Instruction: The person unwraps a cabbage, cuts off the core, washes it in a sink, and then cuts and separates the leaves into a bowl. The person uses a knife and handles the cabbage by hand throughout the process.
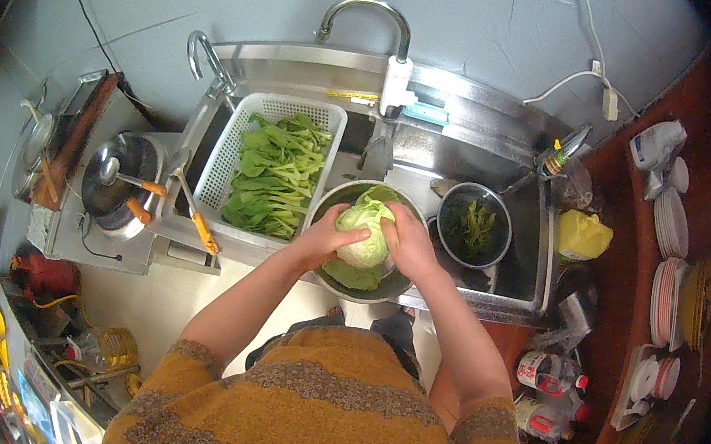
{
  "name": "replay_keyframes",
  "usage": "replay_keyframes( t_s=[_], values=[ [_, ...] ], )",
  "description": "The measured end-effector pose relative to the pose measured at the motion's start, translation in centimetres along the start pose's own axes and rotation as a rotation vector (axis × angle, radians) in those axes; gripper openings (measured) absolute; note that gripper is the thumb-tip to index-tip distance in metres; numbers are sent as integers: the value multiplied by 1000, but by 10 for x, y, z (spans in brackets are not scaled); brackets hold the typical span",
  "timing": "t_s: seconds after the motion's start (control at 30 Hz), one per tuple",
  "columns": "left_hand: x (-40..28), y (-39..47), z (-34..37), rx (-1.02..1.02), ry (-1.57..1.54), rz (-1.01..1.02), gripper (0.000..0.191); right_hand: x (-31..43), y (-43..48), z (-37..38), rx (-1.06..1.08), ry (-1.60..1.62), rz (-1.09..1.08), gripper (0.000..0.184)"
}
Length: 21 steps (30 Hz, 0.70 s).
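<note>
A pale green cabbage head (362,236) is held between my two hands, above a round metal basin (402,289). My left hand (329,237) grips its left side, with the thumb across the front. On the opposite side my right hand (408,236) presses against it, fingers near the top. Loose cabbage leaves (352,275) lie in the basin below the head, and another leaf shows behind it. The basin sits at the front of the steel sink (411,175), between a white basket and a smaller bowl.
Leafy greens (278,176) fill a white perforated basket (338,128) on the left. A metal bowl (507,222) with dark green strands stands in the right basin. Behind rises a tall faucet (397,80). A wok (111,182) is at left, and stacked plates (671,224) at right.
</note>
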State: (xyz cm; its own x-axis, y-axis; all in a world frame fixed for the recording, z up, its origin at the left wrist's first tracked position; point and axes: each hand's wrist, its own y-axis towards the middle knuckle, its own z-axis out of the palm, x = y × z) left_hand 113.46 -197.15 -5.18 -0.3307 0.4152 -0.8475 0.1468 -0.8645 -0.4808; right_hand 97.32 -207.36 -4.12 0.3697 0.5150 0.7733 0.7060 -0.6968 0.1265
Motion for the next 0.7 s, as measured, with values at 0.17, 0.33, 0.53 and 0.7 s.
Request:
replay_keyframes(
  t_s=[0.17, 0.33, 0.53, 0.7],
  values=[
    [-7, -4, -5, 38, 124, 54, 86, -7, 4, -5, -100, -3, 167, 23],
    [1, -4, -21, 199, -104, 180, 72, -36, 4, -16, -57, 709, 596, 28],
    [9, 0, -24, 348, -665, 83, 65, -88, -2, -9, -167, 346, 447, 29],
    [0, -4, -23, 378, -819, 71, 66, -64, -5, -5, -130, 208, 291, 33]
  ],
)
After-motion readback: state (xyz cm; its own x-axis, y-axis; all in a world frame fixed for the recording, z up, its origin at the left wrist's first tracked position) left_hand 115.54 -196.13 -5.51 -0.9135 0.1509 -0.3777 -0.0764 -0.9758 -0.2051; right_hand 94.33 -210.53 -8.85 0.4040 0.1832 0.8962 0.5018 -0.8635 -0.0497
